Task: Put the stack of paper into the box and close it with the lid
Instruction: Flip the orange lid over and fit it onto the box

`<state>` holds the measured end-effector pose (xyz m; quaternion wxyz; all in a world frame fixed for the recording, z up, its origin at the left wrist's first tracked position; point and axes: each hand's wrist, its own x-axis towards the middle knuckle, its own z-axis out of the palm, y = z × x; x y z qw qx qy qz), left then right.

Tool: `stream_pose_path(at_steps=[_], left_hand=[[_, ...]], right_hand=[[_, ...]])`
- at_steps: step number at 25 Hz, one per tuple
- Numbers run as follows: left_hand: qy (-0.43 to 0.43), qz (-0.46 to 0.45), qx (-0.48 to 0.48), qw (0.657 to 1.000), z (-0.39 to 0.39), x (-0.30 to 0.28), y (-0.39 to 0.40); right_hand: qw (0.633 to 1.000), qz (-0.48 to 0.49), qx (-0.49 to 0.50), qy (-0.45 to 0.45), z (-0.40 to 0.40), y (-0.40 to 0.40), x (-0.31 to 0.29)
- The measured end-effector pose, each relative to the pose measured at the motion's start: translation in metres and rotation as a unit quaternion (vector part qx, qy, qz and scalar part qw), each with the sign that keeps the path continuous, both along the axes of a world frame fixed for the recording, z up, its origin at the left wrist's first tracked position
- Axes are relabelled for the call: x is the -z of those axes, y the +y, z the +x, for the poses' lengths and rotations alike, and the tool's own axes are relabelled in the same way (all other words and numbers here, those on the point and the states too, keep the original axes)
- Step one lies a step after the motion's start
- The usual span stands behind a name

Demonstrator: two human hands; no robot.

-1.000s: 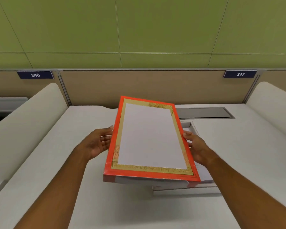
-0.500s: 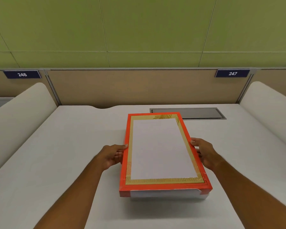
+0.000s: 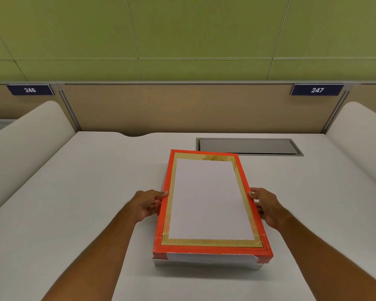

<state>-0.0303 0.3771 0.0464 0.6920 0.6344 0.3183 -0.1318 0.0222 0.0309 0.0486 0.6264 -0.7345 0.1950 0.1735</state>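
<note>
Orange-bordered lid (image 3: 211, 200) seated flat on the box (image 3: 206, 263), centred on the white counter (image 3: 78, 192). Left hand (image 3: 148, 205) grip clasping the lid's left edge; right hand (image 3: 265, 207) grip clasping its right edge. Paper stack not visible. Grey recessed panel (image 3: 248, 146) just behind.

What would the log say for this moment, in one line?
step: closing box | lid: on box, red-edged | left hand: at lid's left edge | right hand: at right edge | paper: hidden
</note>
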Motion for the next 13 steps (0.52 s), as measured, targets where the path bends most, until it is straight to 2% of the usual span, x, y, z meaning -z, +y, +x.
stream_pose_path(at_steps=[6, 13], left_hand=[[0.041, -0.005, 0.021, 0.999, 0.001, 0.000, -0.002], [0.040, 0.076, 0.041, 0.995, 0.019, -0.012, 0.001]], right_hand=[[0.999, -0.013, -0.030, 0.038, 0.006, -0.005, 0.004], [0.993, -0.081, -0.055, 0.062, 0.027, -0.007, -0.007]])
